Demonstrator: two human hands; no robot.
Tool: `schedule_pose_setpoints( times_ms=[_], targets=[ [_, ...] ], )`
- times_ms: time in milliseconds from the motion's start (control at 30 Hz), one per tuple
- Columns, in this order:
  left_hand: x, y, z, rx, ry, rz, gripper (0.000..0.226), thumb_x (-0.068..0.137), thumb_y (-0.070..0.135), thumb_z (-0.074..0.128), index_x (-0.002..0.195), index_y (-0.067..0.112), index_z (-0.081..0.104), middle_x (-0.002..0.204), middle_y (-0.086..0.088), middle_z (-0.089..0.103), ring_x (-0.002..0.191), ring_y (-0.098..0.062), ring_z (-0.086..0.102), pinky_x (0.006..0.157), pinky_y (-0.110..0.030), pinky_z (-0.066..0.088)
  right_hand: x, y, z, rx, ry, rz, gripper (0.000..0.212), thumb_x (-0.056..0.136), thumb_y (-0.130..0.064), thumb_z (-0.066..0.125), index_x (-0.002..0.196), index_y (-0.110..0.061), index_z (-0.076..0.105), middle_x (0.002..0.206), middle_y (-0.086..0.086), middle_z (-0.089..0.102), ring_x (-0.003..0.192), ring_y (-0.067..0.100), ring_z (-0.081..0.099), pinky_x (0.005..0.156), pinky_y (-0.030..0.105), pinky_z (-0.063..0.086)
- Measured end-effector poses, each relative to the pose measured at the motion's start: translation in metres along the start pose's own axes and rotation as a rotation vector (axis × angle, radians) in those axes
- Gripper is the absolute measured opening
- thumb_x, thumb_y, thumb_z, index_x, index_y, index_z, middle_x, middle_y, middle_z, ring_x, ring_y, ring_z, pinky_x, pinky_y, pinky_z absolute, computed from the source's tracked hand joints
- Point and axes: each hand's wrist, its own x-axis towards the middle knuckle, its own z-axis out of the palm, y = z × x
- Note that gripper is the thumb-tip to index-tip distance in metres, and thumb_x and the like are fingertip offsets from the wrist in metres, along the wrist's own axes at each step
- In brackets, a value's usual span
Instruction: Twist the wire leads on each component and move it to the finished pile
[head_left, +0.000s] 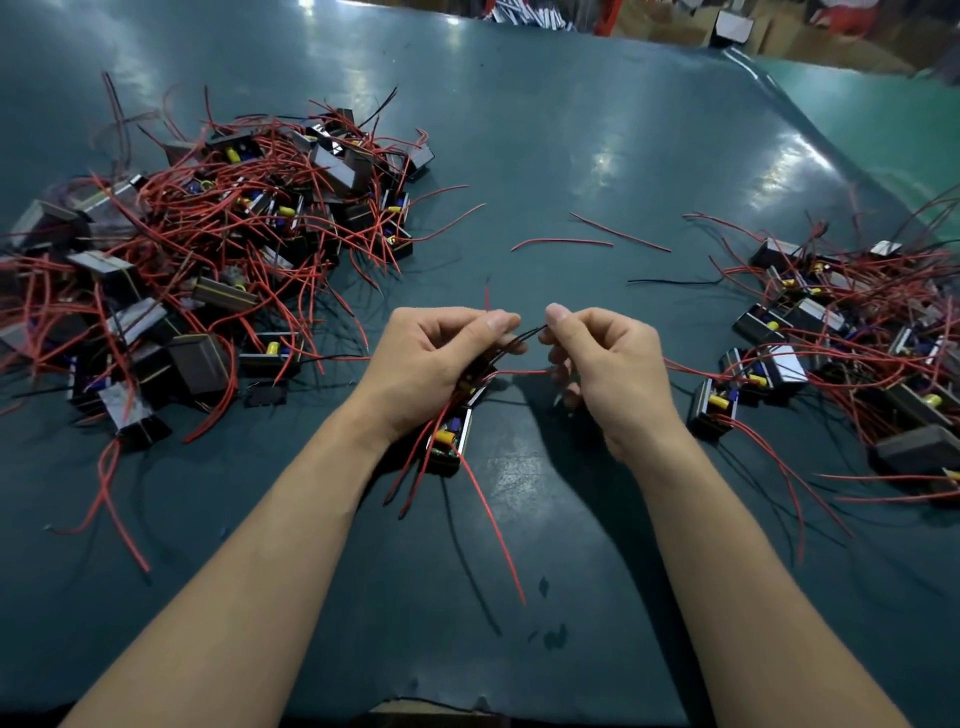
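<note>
My left hand grips a small black component with a yellow part on its board; the component hangs below my palm, just above the table. Red leads trail from it toward me. My left thumb and fingers also pinch the base of its thin black leads. My right hand pinches the far end of those black leads between thumb and forefinger. A short red lead runs between the two hands.
A large heap of components with red wires covers the left of the dark green table. A smaller heap lies at the right. Loose red wires and a black wire lie beyond my hands.
</note>
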Motion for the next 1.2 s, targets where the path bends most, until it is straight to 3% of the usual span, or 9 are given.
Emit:
schedule_pose_setpoints(
  times_ms=[200, 300, 400, 533, 733, 900, 1000, 1100, 1200],
  targets=[
    [0.003, -0.001, -0.004, -0.153, 0.06, -0.06, 0.018, 0.095, 0.008, 0.058, 0.101, 0.001, 0.073, 0.101, -0.017, 0.073, 0.086, -0.018, 0.062, 0.084, -0.044, 0.051, 0.003, -0.004, -0.008, 0.108, 0.015, 0.044, 0.035, 0.096, -0.037, 0.059, 0.069, -0.016, 0.067, 0.059, -0.006, 0.06, 0.051, 0.01, 0.053, 0.039, 0.022, 0.038],
    [0.002, -0.002, -0.004, -0.101, 0.039, -0.042, 0.016, 0.093, 0.003, 0.059, 0.1, 0.008, 0.073, 0.099, -0.013, 0.074, 0.091, -0.016, 0.065, 0.091, -0.041, 0.05, 0.004, -0.005, -0.012, 0.124, -0.018, 0.066, 0.03, 0.095, -0.038, 0.059, 0.076, -0.016, 0.068, 0.063, -0.005, 0.061, 0.052, 0.01, 0.054, 0.04, 0.022, 0.039],
    [0.002, -0.004, -0.004, -0.081, 0.041, -0.026, 0.016, 0.091, 0.003, 0.062, 0.099, 0.011, 0.074, 0.098, -0.01, 0.075, 0.087, -0.016, 0.064, 0.084, -0.039, 0.052, 0.004, -0.005, -0.015, 0.163, -0.019, 0.089, 0.028, 0.095, -0.037, 0.06, 0.079, -0.015, 0.067, 0.064, -0.003, 0.061, 0.051, 0.011, 0.055, 0.04, 0.021, 0.039],
    [0.005, -0.003, -0.007, -0.198, 0.136, -0.023, 0.02, 0.093, 0.001, 0.056, 0.093, 0.01, 0.073, 0.092, -0.011, 0.074, 0.088, -0.024, 0.061, 0.082, -0.036, 0.049, 0.005, -0.005, -0.018, 0.173, 0.021, 0.105, 0.03, 0.095, -0.035, 0.06, 0.075, -0.014, 0.068, 0.064, -0.001, 0.062, 0.05, 0.011, 0.054, 0.04, 0.021, 0.039],
    [0.007, -0.002, -0.009, -0.371, 0.241, -0.031, 0.021, 0.093, 0.0, 0.05, 0.088, 0.006, 0.07, 0.08, -0.005, 0.073, 0.079, -0.017, 0.064, 0.072, -0.023, 0.049, 0.005, 0.0, -0.014, 0.077, -0.002, 0.072, 0.029, 0.095, -0.027, 0.061, 0.07, -0.012, 0.066, 0.057, -0.003, 0.06, 0.048, 0.01, 0.051, 0.039, 0.021, 0.038],
    [0.005, 0.001, -0.01, -0.456, 0.289, -0.029, 0.022, 0.092, 0.0, 0.048, 0.085, 0.005, 0.068, 0.074, -0.005, 0.071, 0.071, -0.014, 0.062, 0.067, -0.023, 0.045, 0.004, 0.0, -0.012, 0.023, -0.031, 0.048, 0.036, 0.097, -0.033, 0.058, 0.069, -0.01, 0.063, 0.054, -0.004, 0.058, 0.048, 0.011, 0.05, 0.039, 0.02, 0.038],
    [0.004, 0.003, -0.013, -0.443, 0.343, -0.007, 0.023, 0.093, 0.0, 0.049, 0.082, 0.007, 0.068, 0.07, -0.003, 0.068, 0.063, -0.011, 0.055, 0.061, -0.021, 0.04, 0.004, 0.0, -0.015, 0.001, -0.068, 0.05, 0.039, 0.096, -0.038, 0.057, 0.074, -0.007, 0.064, 0.054, -0.003, 0.058, 0.046, 0.011, 0.051, 0.037, 0.02, 0.036],
    [0.001, 0.001, -0.011, -0.296, 0.385, 0.028, 0.02, 0.093, 0.0, 0.053, 0.084, 0.01, 0.068, 0.069, -0.001, 0.066, 0.058, -0.008, 0.05, 0.055, -0.016, 0.038, 0.0, -0.003, -0.022, -0.132, -0.254, 0.041, 0.032, 0.093, -0.036, 0.062, 0.078, -0.007, 0.065, 0.055, 0.0, 0.06, 0.041, 0.011, 0.052, 0.033, 0.018, 0.032],
    [-0.001, -0.002, -0.003, -0.036, 0.232, 0.05, 0.017, 0.092, 0.0, 0.059, 0.106, 0.009, 0.066, 0.09, -0.003, 0.072, 0.076, -0.005, 0.064, 0.07, -0.016, 0.049, -0.001, -0.002, -0.024, -0.146, -0.294, 0.016, 0.019, 0.09, -0.021, 0.068, 0.079, -0.005, 0.065, 0.056, 0.0, 0.063, 0.041, 0.011, 0.053, 0.033, 0.018, 0.034]
  ],
)
